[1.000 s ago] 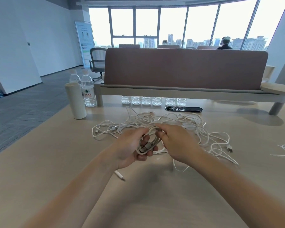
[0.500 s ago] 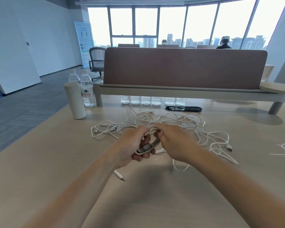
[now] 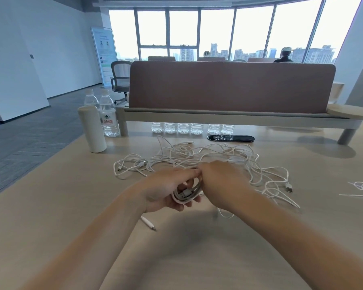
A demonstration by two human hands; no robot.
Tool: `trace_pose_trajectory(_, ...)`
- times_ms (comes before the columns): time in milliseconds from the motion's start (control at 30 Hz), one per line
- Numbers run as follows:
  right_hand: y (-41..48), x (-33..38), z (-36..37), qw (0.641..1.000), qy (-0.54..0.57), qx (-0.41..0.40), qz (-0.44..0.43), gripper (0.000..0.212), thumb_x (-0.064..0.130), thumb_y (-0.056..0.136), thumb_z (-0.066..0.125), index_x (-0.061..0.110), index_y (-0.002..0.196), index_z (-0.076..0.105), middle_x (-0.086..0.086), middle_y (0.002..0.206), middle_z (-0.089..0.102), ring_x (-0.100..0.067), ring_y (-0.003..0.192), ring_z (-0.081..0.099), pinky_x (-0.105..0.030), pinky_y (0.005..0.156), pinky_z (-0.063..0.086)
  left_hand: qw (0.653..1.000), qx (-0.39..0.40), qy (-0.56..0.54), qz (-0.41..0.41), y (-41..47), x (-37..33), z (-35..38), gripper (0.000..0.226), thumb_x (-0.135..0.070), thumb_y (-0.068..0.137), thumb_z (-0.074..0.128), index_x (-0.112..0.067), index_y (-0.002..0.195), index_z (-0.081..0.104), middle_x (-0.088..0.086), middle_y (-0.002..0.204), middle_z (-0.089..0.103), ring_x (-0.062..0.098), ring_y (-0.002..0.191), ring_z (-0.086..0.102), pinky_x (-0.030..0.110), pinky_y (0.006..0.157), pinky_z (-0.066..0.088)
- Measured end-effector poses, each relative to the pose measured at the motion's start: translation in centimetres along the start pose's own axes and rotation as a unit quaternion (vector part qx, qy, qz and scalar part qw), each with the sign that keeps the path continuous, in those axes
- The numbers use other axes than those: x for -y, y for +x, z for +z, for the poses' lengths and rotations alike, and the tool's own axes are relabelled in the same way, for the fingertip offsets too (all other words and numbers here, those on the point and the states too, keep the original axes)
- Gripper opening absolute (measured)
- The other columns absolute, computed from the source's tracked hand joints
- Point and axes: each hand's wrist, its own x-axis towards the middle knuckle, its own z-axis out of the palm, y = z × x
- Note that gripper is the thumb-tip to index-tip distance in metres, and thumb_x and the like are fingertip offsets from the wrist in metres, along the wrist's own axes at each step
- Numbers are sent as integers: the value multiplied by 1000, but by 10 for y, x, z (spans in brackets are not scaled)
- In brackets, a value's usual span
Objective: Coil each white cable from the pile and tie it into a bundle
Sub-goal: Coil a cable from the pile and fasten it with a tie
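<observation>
The left hand (image 3: pixel 166 189) grips the coiled cable (image 3: pixel 187 196), its fingers curled under the loops and its thumb across the top. The right hand (image 3: pixel 220 185) meets it from the right, and the two hands touch at the coil's upper edge. The right hand's fingertips are mostly hidden behind its back, but it appears to pinch a strand there. A USB connector (image 3: pixel 186 193) sits inside the loops, against the left palm. One tail drops below the right wrist, and a slim plug (image 3: pixel 148 223) lies on the table (image 3: pixel 71 237) just below the left wrist. The step in hand appears to be wrapping the tail around the coil to tie it. Hold the loops flat and even in the left hand; do not loosen that grip while wrapping. Draw the tail across the loops at a right angle, snug without kinking it. The pile (image 3: pixel 218 155) lies just beyond both hands, so lift the coil away from it to avoid snagging a neighbouring strand.
</observation>
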Motion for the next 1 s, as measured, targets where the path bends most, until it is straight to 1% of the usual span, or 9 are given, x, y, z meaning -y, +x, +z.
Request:
trace_pose_trajectory(233,-4,3,-5,998,-59,-11,-19,14,20,100,49,21,111,57,3,85,53,-21,74,44,-29,48,23,987,96,-120,-47,0,5,-12,29,-30,95,54,-6,104,66,22,106,67,31,87,66,36,73,57)
trace_pose_trajectory(367,-7,2,-4,997,-67,-27,-22,13,23,101,48,20,113,54,0,98,61,-24,79,53,-28,47,16,988,73,-124,-50,2,6,-8,25,-25,97,51,-6,102,65,19,101,67,30,88,67,32,70,54)
trace_pose_trajectory(467,-7,1,1,999,-29,-39,-16,14,28,101,48,20,110,55,-2,103,65,-26,94,63,-31,51,26,994,16,-104,-27,2,4,0,19,-20,104,48,-8,103,62,19,94,67,24,74,61,28,61,44)
trace_pose_trajectory(533,-3,-2,10,998,44,-47,-5,14,28,101,47,19,106,57,-4,101,66,-27,94,63,-34,65,41,996,-15,-90,-10,3,5,4,17,-20,106,48,-9,103,61,18,89,68,22,69,58,27,58,39)
trace_pose_trajectory(600,2,-8,17,989,138,-42,21,14,27,101,43,23,96,56,-4,98,66,-27,92,62,-39,77,49,996,-39,-82,5,4,6,8,26,-29,106,49,-13,89,61,13,82,69,21,67,59,27,57,39)
trace_pose_trajectory(700,7,-11,24,972,231,-34,30,15,30,101,47,29,88,56,3,92,67,-20,86,64,-41,79,53,993,-89,-78,24,9,9,11,47,-49,101,49,-16,67,48,10,73,61,21,64,61,28,54,38)
trace_pose_trajectory(800,9,-11,28,924,375,-39,60,13,35,99,56,26,109,55,3,74,66,-12,65,64,-34,66,50,986,-139,-87,37,12,9,12,52,-55,98,50,-18,63,45,13,77,53,25,66,58,26,50,37)
trace_pose_trajectory(867,9,-11,31,877,470,-31,93,21,31,100,57,23,118,49,3,56,58,-8,44,50,-29,55,39,981,-166,-94,39,12,7,14,50,-57,98,50,-18,66,45,8,70,55,23,66,56,25,49,36)
trace_pose_trajectory(1000,5,-3,34,781,615,2,113,30,23,102,56,25,130,45,4,45,47,-12,41,39,-23,45,31,977,-198,-51,58,12,6,21,47,-58,100,44,-20,72,48,-9,52,51,9,49,52,25,55,38)
